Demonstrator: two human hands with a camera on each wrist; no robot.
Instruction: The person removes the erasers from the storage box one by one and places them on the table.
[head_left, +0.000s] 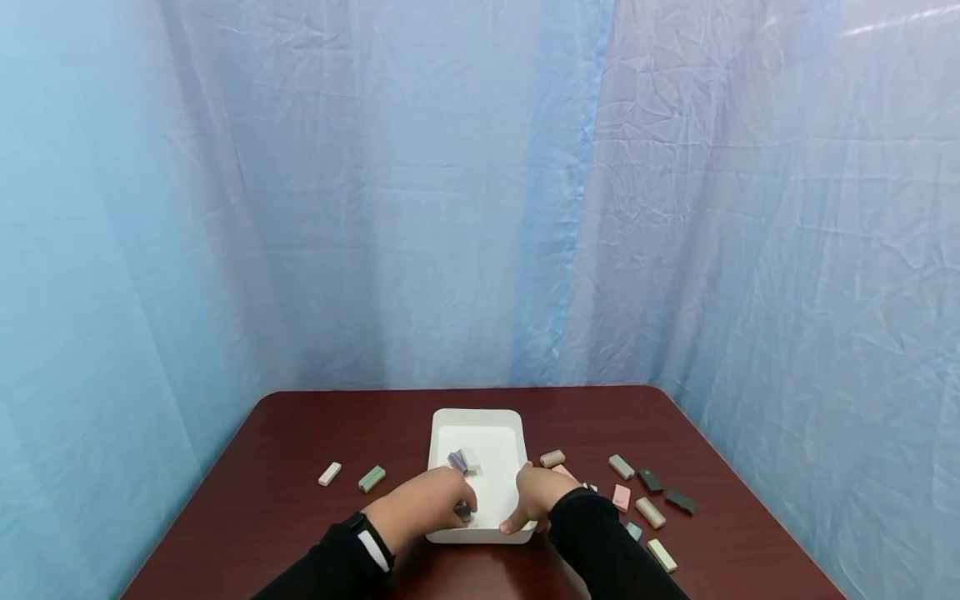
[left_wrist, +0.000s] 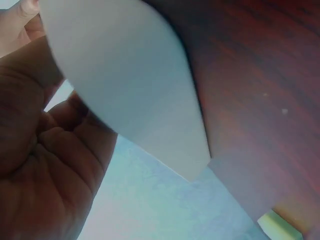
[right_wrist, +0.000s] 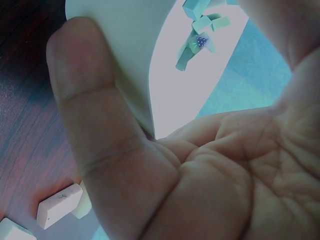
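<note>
One white rectangular plastic tray, low centre of the head view, on a dark red-brown wooden table; no legible writing or brand anywhere. Left hand curls over the tray's near left rim, gripping it. Right hand grips the near right rim, thumb outside the wall, fingers inside. Small pastel rectangular blocks: two at left, roughly nine at right, a few in the tray.
</note>
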